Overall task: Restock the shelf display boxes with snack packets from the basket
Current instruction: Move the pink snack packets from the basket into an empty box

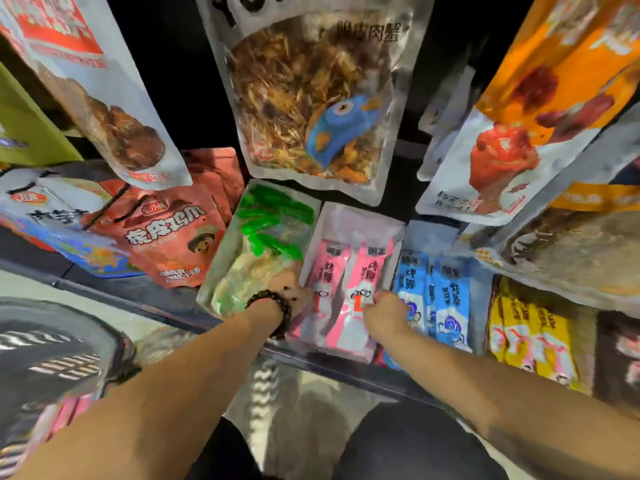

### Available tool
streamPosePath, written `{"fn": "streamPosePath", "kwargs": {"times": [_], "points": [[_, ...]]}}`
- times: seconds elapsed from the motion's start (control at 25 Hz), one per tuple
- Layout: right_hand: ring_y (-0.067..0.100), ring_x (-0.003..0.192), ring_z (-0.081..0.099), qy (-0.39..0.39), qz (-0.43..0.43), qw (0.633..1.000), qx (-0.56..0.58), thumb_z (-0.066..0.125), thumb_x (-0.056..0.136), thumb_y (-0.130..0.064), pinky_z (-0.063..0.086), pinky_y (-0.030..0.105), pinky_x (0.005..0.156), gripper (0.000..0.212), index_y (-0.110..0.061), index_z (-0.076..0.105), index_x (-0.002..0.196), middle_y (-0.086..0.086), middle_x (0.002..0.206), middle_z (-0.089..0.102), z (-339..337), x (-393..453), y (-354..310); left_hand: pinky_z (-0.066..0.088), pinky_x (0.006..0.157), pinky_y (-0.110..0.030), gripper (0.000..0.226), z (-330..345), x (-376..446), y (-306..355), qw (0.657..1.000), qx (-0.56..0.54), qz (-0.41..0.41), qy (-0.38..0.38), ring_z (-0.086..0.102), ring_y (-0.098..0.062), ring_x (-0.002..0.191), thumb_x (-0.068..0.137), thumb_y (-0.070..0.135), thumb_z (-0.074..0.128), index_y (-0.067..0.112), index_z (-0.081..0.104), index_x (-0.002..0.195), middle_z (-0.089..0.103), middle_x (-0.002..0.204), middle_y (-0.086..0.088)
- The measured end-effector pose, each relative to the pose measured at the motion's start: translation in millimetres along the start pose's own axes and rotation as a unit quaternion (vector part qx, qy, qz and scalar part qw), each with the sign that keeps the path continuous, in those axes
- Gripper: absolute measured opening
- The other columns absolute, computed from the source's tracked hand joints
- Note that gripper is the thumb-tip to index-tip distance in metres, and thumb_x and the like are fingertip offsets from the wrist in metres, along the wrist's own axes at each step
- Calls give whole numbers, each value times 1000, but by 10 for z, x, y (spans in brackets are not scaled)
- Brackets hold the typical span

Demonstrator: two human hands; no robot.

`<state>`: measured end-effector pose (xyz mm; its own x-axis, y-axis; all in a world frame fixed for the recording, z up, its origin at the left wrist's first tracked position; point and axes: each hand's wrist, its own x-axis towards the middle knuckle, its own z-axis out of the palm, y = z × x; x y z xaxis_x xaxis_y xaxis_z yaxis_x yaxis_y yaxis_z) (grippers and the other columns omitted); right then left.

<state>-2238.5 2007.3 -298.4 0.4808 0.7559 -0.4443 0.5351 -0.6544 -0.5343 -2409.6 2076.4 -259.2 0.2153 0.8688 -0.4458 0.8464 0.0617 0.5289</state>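
Head view, looking down at a low shelf. Both hands reach into the display box [356, 220] of pink snack packets [363, 271]. The right hand [386, 308] pinches the lower end of one packet; the left hand [294, 292], a bead bracelet [273, 306] at its wrist, appears to grip the neighbouring packet, though blur obscures its fingers. The basket [59, 341] lies at lower left.

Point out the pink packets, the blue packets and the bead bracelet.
pink packets [346, 271], head view, on the front of the right-hand packet.
blue packets [450, 292], head view, on a packet's printed face.
bead bracelet [277, 303], head view, on the beads at the wrist.
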Motion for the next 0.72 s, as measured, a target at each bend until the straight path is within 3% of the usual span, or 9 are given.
{"fn": "streamPosePath", "kwargs": {"times": [0.12, 0.24, 0.32, 0.44, 0.52, 0.6, 0.72], "points": [[36, 103, 61, 8, -12, 998, -54, 49, 86, 2, 51, 35, 78, 31, 5, 54, 117, 26, 118, 59, 88, 29, -114, 50, 90, -36, 43, 151, -37, -72, 999, -44, 5, 25, 60, -32, 106, 88, 9, 52, 16, 48, 130, 64, 116, -14], [33, 102, 58, -17, -92, 992, -88, 46, 80, 14, 54, 36, 77, 77, -9, 16, 147, 29, 135, 36, 82, 59, -111, 50, 94, -41, 66, 176, -64, -175, 1000, -5, 9, 8, 59, -32, 111, 84, 0, 48, 26, 34, 143, 59, 126, -11], [34, 102, 57, -39, -153, 964, -215, 45, 76, 18, 55, 41, 77, 72, -10, 30, 140, 26, 128, 40, 61, 64, -49, 48, 98, -41, 77, 218, -77, -222, 998, 53, 30, 4, 55, -32, 117, 82, 0, 52, 28, 23, 147, 50, 136, -11], [38, 127, 40, -48, -230, 883, -407, 58, 73, 8, 44, 48, 100, 58, -5, 49, 129, 22, 141, 33, 45, -37, 45, 47, 100, -44, 77, 294, -69, -305, 995, 80, 49, 16, 53, -33, 119, 85, 6, 54, 27, 17, 149, 42, 142, -11], [34, 140, 23, -70, -305, 782, -539, 64, 77, -13, 19, 57, 113, 56, -14, 50, 132, 15, 151, 27, 31, -87, 91, 48, 99, -44, 73, 336, -67, -335, 995, 84, 53, 29, 53, -31, 119, 88, 15, 56, 28, 16, 148, 41, 143, -9], [29, 142, 22, -118, -320, 719, -606, 49, 91, -38, -6, 65, 109, 43, -23, 51, 132, 8, 148, 39, 47, -71, 181, 48, 99, -44, 72, 367, -63, -354, 993, 90, 56, 42, 53, -29, 119, 88, 22, 58, 29, 17, 147, 41, 143, -8], [28, 147, 6, -161, -266, 661, -683, 15, 94, -60, -26, 66, 98, 62, -29, 41, 141, 2, 154, 30, 75, 8, 279, 45, 102, -43, 71, 379, -48, -362, 994, 86, 60, 40, 51, -30, 122, 88, 18, 56, 25, 19, 149, 39, 144, -10]]}}
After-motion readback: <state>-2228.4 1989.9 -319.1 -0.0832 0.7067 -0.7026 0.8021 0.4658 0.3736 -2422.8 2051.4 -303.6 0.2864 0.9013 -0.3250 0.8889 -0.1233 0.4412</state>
